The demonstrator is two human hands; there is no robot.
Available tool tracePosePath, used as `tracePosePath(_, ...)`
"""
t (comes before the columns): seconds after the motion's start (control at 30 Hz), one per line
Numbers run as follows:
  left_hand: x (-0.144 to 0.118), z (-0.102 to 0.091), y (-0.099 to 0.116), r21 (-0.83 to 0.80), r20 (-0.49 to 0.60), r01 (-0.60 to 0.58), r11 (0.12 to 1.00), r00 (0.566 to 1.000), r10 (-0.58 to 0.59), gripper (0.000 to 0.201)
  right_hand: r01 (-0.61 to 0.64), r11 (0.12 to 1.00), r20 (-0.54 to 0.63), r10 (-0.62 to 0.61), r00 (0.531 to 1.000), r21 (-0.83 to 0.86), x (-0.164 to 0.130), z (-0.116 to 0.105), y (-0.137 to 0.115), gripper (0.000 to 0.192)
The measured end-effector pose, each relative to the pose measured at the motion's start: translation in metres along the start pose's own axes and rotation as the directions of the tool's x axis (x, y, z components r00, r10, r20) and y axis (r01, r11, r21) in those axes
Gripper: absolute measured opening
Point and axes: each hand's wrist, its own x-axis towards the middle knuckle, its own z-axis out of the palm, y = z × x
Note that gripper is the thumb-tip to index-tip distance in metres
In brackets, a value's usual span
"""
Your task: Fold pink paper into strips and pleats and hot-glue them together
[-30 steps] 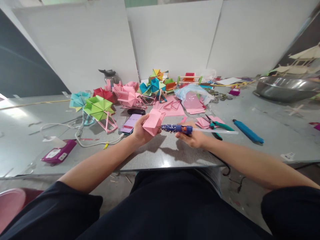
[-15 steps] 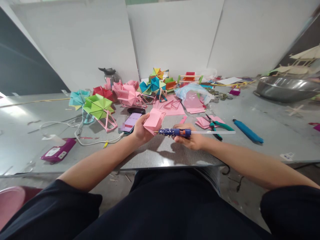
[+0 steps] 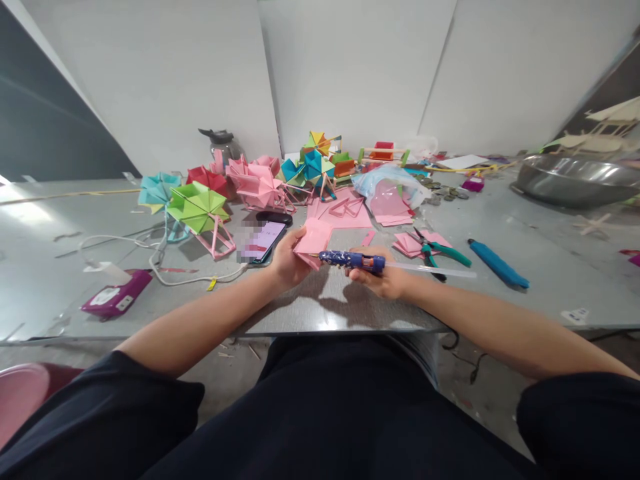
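Gripping folded pink paper (image 3: 311, 241) in left hand (image 3: 286, 257), glue gun (image 3: 353, 260) in right hand (image 3: 381, 277), nozzle at paper.

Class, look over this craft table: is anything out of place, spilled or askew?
Yes. Small scraps lie on the floor under the table edge, apparently dropped offcuts. A white cable trails loosely beside the phone.

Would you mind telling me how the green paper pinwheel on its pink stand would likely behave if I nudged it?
The green paper pinwheel looks light, so it would probably slide easily. Its thin pink stand seems top-heavy and apt to tip. The folds would likely crush.
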Motion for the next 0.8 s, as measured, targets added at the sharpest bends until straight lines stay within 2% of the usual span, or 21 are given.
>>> tracePosePath(0.27, 0.005, -0.007, -0.002, 0.025, 0.014, 0.01, 1.0, 1.0, -0.01, 0.017, -0.007, 1.0, 0.039, 0.008, 0.999, -0.03, 0.002, -0.003, -0.005, 0.054)
tracePosePath(0.57, 0.0, 0.0, 0.005, 0.023, -0.027, -0.031, 0.999, 0.999, 0.031, 0.021, -0.051, 0.997, 0.032, 0.053, 0.998, -0.049, 0.001, -0.005, -0.002, 0.063)
tracePosePath(0.8, -0.001, 0.003, 0.01, 0.005, 0.018, -0.054, 0.999, 0.998, 0.054, 0.021, -0.045, 0.999, 0.044, 0.046, 0.998, -0.015, 0.002, -0.008, 0.0, 0.058)
